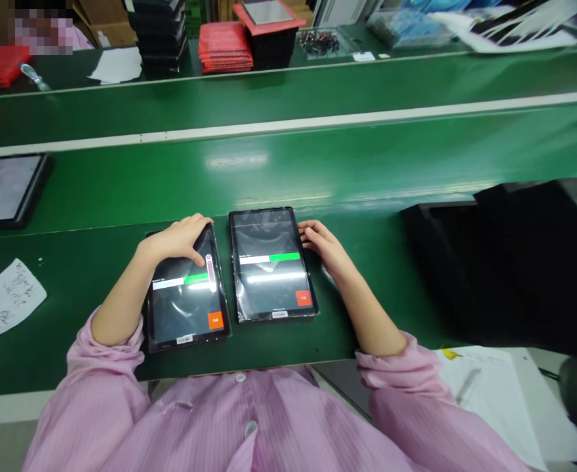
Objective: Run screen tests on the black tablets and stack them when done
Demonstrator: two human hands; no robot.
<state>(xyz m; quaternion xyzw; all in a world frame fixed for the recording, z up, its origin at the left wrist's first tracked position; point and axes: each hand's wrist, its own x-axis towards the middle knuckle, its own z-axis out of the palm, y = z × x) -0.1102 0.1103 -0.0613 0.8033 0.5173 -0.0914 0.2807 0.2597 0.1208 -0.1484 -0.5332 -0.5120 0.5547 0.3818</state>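
Two tablets with dark, film-covered screens lie side by side before me. Across the upper part of the left tablet (185, 305) lies my left hand (183, 237), its fingers closed over the top right edge and its thumb over the screen. A volume slider shows near that thumb. My right hand (325, 248) is at the right edge of the right tablet (263, 285), fingers slightly apart and fingertips at or close to the edge. Both screens show a white and green bar and an orange-red "Fail" box.
Another tablet (7, 187) lies at the far left, above a handwritten paper slip (14, 295). A large black box (505, 262) stands to the right. Red packs (224, 47), stacked black trays (158, 33) and a tray of small parts (320, 42) line the back shelf; a person is behind it.
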